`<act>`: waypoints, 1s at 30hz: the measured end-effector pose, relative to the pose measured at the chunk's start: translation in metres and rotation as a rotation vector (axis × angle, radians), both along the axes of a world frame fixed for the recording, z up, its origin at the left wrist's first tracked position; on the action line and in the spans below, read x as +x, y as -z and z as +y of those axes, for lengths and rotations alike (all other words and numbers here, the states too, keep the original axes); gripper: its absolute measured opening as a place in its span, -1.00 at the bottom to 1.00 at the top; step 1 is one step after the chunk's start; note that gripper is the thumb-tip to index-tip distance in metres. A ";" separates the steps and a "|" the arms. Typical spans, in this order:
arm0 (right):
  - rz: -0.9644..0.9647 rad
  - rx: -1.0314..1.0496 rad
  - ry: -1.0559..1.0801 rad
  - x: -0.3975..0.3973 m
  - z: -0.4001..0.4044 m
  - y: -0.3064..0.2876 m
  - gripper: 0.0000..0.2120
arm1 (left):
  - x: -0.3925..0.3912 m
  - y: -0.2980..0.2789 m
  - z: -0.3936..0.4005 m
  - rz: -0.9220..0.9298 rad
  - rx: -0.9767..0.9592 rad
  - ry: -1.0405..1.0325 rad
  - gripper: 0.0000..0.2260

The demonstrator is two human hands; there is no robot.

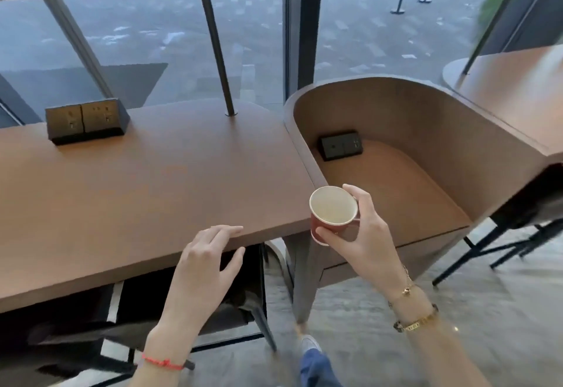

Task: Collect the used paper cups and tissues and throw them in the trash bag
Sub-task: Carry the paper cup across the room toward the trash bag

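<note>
The right hand (362,234) grips a red paper cup (332,216), collected but not binned; the left hand (207,261) hangs relaxed, empty, beside it. No trash bag or tissues show.

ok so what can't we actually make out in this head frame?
- Trash bag and tissues: none appear in the head view.
- Cup: base and far side covered by the right hand; the print on its red wall is too small to read.
- Under the table: a dark chair, mostly hidden by the tabletop and left hand.
- Right edge: green blur, motion-smeared.
- Socket boxes: markings too small.
</note>
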State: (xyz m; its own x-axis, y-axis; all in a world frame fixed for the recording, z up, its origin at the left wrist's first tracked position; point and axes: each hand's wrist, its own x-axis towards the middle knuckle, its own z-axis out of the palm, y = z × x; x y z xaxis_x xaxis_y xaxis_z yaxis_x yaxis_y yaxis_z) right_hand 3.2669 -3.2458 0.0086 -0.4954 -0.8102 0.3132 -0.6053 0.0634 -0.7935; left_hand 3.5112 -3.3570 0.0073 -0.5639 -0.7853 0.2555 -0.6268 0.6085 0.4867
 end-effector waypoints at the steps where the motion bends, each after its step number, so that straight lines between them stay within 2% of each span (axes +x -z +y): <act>1: 0.006 0.011 0.043 -0.002 0.017 0.002 -0.26 | -0.006 0.000 0.006 -0.002 0.004 0.045 -0.71; 8: -0.036 0.070 0.345 -0.015 0.126 0.016 -0.26 | -0.064 0.002 0.050 -0.040 0.036 0.323 -0.70; 16: -0.105 0.078 0.620 -0.054 0.242 0.031 -0.26 | -0.169 0.008 0.120 -0.044 0.046 0.584 -0.72; 30: -0.153 0.106 1.025 -0.173 0.488 0.043 -0.25 | -0.396 0.024 0.334 -0.079 0.104 0.966 -0.73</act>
State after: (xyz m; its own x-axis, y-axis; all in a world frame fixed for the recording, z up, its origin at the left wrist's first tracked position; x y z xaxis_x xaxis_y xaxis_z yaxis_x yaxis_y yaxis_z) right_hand 3.0938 -2.7579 -0.0348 -0.9901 0.0013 0.1407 -0.1154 0.5645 -0.8174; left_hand 3.1153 -3.0231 -0.0163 -0.9894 0.0086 0.1447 0.0869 0.8341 0.5447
